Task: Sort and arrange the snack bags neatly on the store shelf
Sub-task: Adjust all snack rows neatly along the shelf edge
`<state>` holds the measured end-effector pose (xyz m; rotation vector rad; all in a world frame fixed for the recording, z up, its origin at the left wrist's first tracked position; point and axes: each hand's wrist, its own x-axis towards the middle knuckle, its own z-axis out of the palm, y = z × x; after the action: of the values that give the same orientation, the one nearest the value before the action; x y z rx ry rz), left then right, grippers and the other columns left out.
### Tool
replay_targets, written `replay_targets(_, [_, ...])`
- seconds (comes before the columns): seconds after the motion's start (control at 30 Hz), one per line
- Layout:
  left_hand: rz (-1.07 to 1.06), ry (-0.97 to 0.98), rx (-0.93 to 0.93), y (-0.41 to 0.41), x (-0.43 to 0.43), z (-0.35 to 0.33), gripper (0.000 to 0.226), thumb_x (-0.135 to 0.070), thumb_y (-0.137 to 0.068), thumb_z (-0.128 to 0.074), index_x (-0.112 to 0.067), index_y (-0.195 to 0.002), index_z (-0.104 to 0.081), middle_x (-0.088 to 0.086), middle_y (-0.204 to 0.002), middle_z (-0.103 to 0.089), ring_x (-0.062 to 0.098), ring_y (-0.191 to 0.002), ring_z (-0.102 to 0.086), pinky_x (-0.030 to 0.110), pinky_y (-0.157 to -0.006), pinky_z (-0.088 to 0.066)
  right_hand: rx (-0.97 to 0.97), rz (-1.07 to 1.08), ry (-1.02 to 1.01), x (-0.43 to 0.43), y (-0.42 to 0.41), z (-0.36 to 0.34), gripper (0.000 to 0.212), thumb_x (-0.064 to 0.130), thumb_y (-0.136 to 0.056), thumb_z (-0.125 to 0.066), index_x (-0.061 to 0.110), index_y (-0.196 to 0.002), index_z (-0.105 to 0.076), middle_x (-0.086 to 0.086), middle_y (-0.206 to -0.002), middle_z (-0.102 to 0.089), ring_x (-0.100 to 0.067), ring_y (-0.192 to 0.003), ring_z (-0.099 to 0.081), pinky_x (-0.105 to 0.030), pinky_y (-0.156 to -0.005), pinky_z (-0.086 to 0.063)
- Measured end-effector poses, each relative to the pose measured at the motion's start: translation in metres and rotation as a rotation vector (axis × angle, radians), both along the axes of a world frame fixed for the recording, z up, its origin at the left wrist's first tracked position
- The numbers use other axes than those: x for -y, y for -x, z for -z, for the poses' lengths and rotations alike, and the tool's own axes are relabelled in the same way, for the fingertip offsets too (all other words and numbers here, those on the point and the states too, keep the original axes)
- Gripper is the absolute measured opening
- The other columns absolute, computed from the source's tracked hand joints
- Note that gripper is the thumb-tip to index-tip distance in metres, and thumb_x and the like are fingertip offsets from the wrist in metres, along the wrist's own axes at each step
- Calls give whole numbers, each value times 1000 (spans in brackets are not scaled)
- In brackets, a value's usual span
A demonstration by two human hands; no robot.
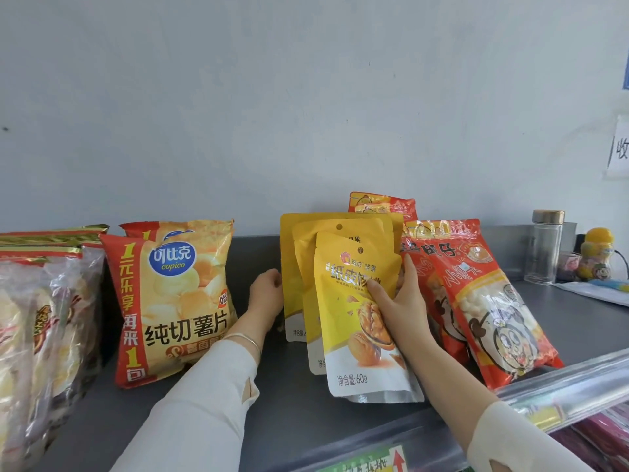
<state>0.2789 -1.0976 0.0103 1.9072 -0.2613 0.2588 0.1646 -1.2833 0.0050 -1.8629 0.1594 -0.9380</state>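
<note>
Three yellow walnut snack bags stand in a row front to back at the middle of the grey shelf [258, 253]. My right hand [396, 303] grips the right edge of the front walnut bag [354, 321], thumb across its face. My left hand [267, 294] holds the left edge of the rear walnut bag [289, 267], fingers curled behind it. To the left stand two yellow-and-red potato chip bags [173, 298]. To the right lean several red snack bags [483, 301].
Clear-wrapped snack packs [41, 321] fill the far left of the shelf. At the back right stand a glass jar [544, 247] with a metal lid and a yellow toy-shaped bottle [597, 257]. A clear price rail [578, 383] runs along the shelf's front edge. The wall is close behind.
</note>
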Motion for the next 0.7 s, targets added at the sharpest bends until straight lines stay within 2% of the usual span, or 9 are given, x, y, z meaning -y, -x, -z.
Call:
replay_targets(0.1, [-131,2,88,15,-2,-7,23,-19,-97,-45,-8,-77,-47,6,-75,-50,20,-71,-49,29,-59,-38,-4,2,6,0,-1,0,85,34,-87,-66,20,-153,-14,-4,-152,-35,-25,-138,-37,-44,-111,-34])
replay_targets(0.17, [-207,22,136,28,-4,-13,26,-22,-98,-42,-10,-75,-41,3,-73,-47,20,-70,-46,29,-56,-34,-9,-3,10,0,0,-1,85,35,-88,-66,20,-153,-14,-4,-153,-35,-26,-138,-37,-45,-110,-34])
replay_targets(0.23, [-291,15,190,41,-7,-19,22,-20,-99,-40,-9,-80,-42,2,-74,-46,19,-72,-46,30,-60,-32,-13,-8,14,1,0,0,85,35,-88,-65,19,-153,-13,-5,-153,-35,-27,-138,-37,-46,-110,-34])
replay_targets(0.3, [-369,5,255,53,-10,-23,19,-18,-99,-40,-8,-84,-42,3,-77,-47,20,-73,-46,30,-64,-33,-8,-20,10,0,-1,0,84,34,-88,-65,18,-153,-13,-6,-153,-34,-27,-139,-35,-45,-111,-32])
replay_targets(0.43, [-497,-74,388,78,-14,-33,18,-19,-100,-38,-8,-87,-42,8,-83,-53,28,-78,-55,31,-62,-34,-1,-34,9,0,0,0,84,34,-89,-64,17,-153,-12,-6,-155,-30,-27,-141,-32,-44,-112,-31])
replay_targets(0.5, [-563,-135,427,91,-15,-42,18,-22,-100,-36,-7,-94,-44,9,-93,-57,25,-84,-56,30,-64,-36,2,-34,4,-1,0,0,84,35,-89,-63,18,-153,-11,-6,-155,-30,-27,-141,-31,-45,-111,-32])
replay_targets(0.6, [-587,-162,499,107,-17,-53,23,-26,-100,-37,-5,-104,-47,10,-108,-59,25,-98,-58,32,-70,-45,-13,-29,5,-1,2,-1,85,34,-90,-63,17,-154,-10,-6,-155,-31,-29,-140,-33,-45,-107,-33])
replay_targets(0.7, [-606,-150,525,125,-22,-60,21,-28,-100,-38,-8,-100,-43,9,-107,-58,22,-97,-58,34,-74,-52,-44,-15,11,-3,5,-4,84,34,-91,-61,18,-153,-7,-8,-154,-32,-31,-138,-35,-45,-104,-35])
